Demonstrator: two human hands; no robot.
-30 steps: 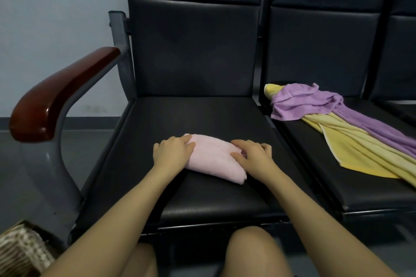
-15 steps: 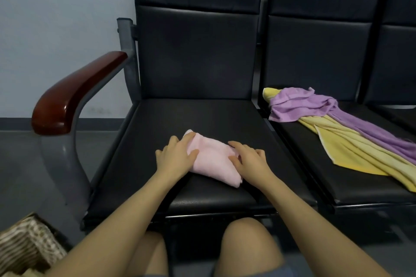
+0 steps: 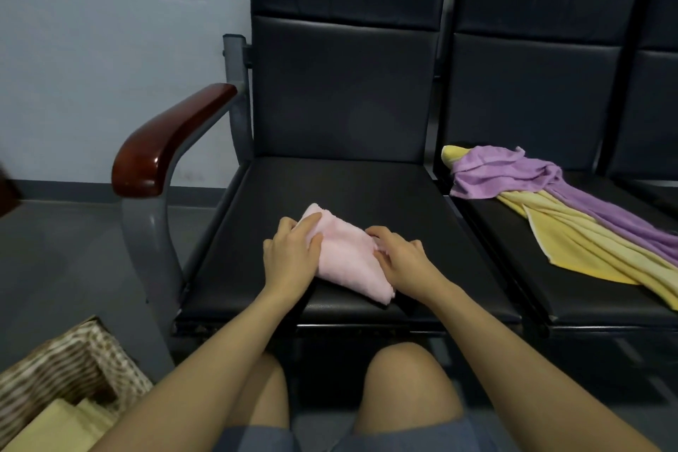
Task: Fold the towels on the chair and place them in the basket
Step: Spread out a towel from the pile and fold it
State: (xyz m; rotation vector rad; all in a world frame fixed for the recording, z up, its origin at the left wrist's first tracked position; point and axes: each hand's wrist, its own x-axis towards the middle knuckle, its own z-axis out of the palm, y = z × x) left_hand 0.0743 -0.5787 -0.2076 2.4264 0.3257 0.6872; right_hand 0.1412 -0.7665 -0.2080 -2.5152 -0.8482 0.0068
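Note:
A folded pink towel [image 3: 346, 257] lies near the front of the black chair seat [image 3: 345, 187]. My left hand [image 3: 291, 255] grips its left end, thumb on top and fingers around the edge. My right hand [image 3: 398, 257] holds its right end with curled fingers. On the neighbouring seat to the right, a purple towel [image 3: 513, 176] lies crumpled over a spread yellow towel [image 3: 587, 249]. A woven basket [image 3: 58, 371] sits on the floor at the lower left with pale yellow folded cloth [image 3: 66, 426] inside.
A red-brown wooden armrest [image 3: 165, 143] on a grey metal frame stands between the seat and the basket. A grey wall and grey floor lie to the left. My bare knees [image 3: 400, 378] are below the seat's front edge.
Both hands have closed around the ends of the pink towel, its left end now slightly lifted. The view has shifted left and down, showing more of the basket.

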